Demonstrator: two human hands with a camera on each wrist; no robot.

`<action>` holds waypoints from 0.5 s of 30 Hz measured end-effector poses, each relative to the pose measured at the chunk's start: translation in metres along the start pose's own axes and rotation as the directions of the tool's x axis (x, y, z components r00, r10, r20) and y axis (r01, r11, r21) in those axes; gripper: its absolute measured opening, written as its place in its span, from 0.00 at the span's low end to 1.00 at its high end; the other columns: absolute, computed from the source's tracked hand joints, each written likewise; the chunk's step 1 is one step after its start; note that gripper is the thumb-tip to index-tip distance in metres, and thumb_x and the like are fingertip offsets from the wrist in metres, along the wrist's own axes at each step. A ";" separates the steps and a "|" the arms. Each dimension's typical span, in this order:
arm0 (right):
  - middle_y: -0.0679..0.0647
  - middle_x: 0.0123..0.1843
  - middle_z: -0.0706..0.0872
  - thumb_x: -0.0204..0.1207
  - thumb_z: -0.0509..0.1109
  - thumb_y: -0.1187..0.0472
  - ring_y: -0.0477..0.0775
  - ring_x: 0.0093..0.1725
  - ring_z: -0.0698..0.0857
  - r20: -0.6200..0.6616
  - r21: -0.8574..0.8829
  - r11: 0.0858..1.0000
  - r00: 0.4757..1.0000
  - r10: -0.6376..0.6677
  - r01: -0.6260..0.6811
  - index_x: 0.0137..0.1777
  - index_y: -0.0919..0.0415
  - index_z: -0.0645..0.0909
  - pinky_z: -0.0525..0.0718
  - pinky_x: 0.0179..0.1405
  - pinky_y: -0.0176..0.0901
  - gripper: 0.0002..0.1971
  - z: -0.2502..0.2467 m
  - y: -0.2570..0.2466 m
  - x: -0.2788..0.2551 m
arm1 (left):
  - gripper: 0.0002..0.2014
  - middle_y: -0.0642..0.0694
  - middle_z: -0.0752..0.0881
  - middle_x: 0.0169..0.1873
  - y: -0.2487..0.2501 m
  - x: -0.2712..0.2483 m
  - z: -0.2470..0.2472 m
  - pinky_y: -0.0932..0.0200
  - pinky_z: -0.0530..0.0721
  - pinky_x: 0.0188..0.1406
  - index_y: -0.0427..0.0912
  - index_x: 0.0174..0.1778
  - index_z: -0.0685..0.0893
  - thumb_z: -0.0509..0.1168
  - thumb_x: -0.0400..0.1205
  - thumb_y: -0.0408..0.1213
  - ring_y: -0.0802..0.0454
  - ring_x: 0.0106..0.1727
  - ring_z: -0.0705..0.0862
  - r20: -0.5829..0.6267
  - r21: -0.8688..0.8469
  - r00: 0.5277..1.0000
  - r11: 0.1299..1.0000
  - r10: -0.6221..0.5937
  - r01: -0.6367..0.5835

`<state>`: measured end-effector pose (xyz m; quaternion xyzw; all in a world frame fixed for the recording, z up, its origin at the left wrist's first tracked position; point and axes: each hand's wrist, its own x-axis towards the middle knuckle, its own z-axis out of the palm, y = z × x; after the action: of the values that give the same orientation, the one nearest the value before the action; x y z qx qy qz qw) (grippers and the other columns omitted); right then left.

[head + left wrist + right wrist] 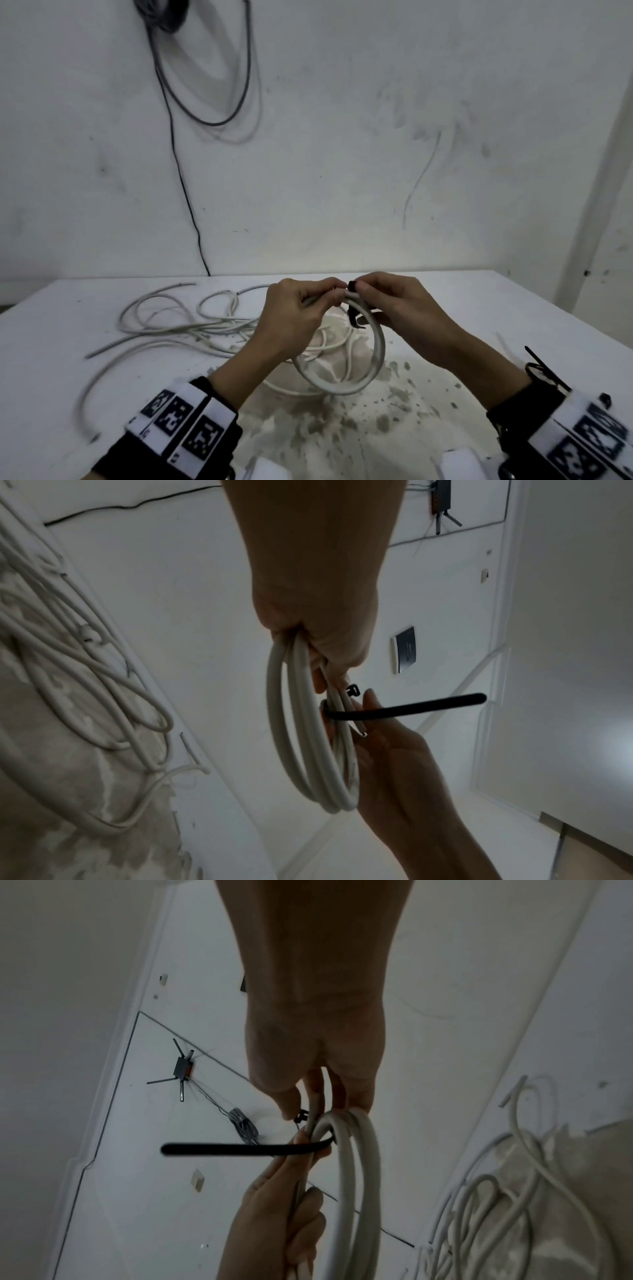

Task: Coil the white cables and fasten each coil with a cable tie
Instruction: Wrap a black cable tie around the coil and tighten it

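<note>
I hold a white cable coil (376, 346) upright above the table, between both hands. My left hand (337, 289) grips the top of the coil (308, 750) with curled fingers. A black cable tie (352, 310) loops round the coil's strands just right of that grip. My right hand (359, 291) pinches the tie at its head (301, 1114) against the coil (356, 1177). The tie's long tail (411, 706) sticks out sideways, free and not drawn tight. One cut cable end (363, 733) pokes out beside the tie.
Several loose white cables (178, 318) lie tangled on the white table (68, 342), left of and under the hands. Spare black cable ties (544, 370) lie by my right forearm. A stained patch (342, 421) covers the near middle. A dark cable (185, 192) hangs down the wall behind.
</note>
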<state>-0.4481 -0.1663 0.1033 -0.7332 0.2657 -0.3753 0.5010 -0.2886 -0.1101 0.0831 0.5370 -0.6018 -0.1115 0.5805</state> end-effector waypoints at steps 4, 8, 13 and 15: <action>0.48 0.38 0.91 0.76 0.69 0.70 0.49 0.38 0.89 -0.035 -0.017 0.991 0.990 -0.133 0.133 0.43 0.52 0.89 0.87 0.44 0.41 0.12 0.016 -0.001 0.004 | 0.05 0.64 0.84 0.19 -0.005 0.000 -0.011 0.77 0.70 0.25 0.45 0.46 0.92 0.71 0.77 0.36 0.70 0.19 0.76 -0.067 -0.013 0.998 1.000 -0.019 0.019; 0.52 0.32 0.90 0.75 0.70 0.69 0.45 0.34 0.85 -0.038 -0.102 0.976 0.979 -0.198 0.194 0.32 0.40 0.89 0.84 0.37 0.32 0.21 0.028 -0.007 0.013 | 0.06 0.48 0.90 0.30 -0.005 0.001 -0.021 0.66 0.80 0.19 0.46 0.47 0.92 0.69 0.79 0.37 0.59 0.16 0.77 -0.059 0.025 0.998 0.999 -0.033 0.034; 0.63 0.36 0.90 0.75 0.71 0.67 0.50 0.34 0.84 -0.019 -0.168 0.967 0.980 -0.198 0.192 0.36 0.43 0.90 0.84 0.41 0.43 0.16 0.038 -0.006 0.027 | 0.09 0.44 0.89 0.42 -0.008 0.008 -0.034 0.49 0.84 0.44 0.45 0.51 0.87 0.62 0.83 0.38 0.48 0.38 0.87 0.082 0.341 0.996 0.938 0.041 -0.066; 0.62 0.34 0.90 0.75 0.70 0.67 0.48 0.32 0.83 -0.010 -0.192 0.965 0.983 -0.186 0.180 0.41 0.50 0.91 0.83 0.41 0.46 0.12 0.043 -0.004 0.032 | 0.09 0.45 0.88 0.45 -0.008 0.010 -0.037 0.45 0.83 0.47 0.44 0.52 0.82 0.58 0.84 0.39 0.47 0.43 0.87 0.123 0.400 0.992 0.915 -0.005 -0.045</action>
<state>-0.3946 -0.1669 0.1072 -0.7937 0.2384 -0.4031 0.3881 -0.2517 -0.1031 0.0940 0.6310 -0.6515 -0.0121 0.4210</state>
